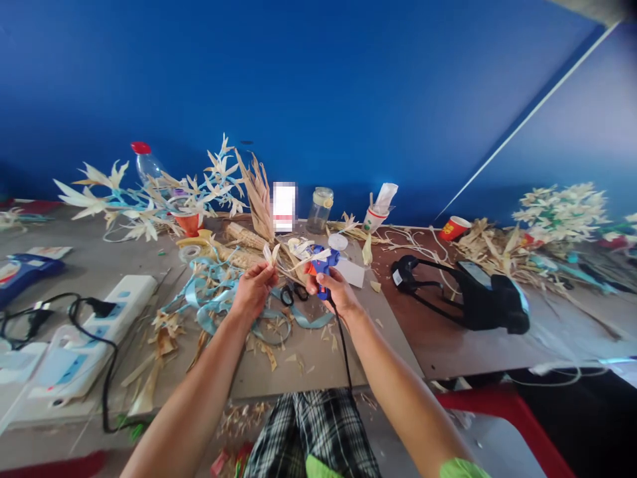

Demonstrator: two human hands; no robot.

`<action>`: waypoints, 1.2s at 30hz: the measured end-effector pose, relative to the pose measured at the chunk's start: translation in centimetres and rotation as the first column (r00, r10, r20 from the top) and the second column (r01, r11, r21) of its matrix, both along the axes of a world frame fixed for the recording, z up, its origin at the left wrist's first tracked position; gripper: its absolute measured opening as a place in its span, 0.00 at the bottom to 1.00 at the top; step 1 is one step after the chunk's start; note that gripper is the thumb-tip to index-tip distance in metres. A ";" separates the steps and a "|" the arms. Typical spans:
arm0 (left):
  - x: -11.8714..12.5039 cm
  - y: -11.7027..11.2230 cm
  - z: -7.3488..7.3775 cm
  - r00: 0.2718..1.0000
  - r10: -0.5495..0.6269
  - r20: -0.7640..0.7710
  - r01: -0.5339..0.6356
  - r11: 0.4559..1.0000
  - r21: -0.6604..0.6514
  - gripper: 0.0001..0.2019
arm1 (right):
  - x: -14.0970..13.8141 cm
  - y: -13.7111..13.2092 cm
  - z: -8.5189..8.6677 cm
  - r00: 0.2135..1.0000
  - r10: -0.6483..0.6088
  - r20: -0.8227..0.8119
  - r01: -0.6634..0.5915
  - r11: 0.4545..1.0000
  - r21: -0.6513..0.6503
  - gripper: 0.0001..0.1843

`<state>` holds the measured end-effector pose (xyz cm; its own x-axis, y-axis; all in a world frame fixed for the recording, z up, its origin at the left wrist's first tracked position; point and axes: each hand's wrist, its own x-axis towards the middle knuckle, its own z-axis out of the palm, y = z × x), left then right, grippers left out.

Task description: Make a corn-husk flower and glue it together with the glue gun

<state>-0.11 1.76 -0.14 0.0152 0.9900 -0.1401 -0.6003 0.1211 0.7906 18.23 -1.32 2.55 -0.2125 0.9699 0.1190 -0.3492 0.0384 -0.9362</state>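
Between the fingertips of my left hand is a small pale piece of corn husk, pinched upright. My right hand is wrapped round a blue glue gun with an orange part, and its black cord runs down over the table's front edge. Pale husk strips lie close by the glue gun's front, partly hidden by it. Just below and between both hands rest black-handled scissors. Light blue ribbon lies tangled to the left of my left hand, beside dried corn cobs.
A white power strip with plugs is at left. Husk flowers on blue stems stand behind it. A glass jar and a paper cup stand at the back. Black headgear with straps lies at right, near a red cup.
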 end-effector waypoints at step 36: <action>0.5 0.0 0.8 0.993 0.111 -0.047 -0.108 0.993 0.056 0.12 | -0.2 -0.6 -2.3 0.838 -0.164 0.520 -0.013 0.947 0.320 0.16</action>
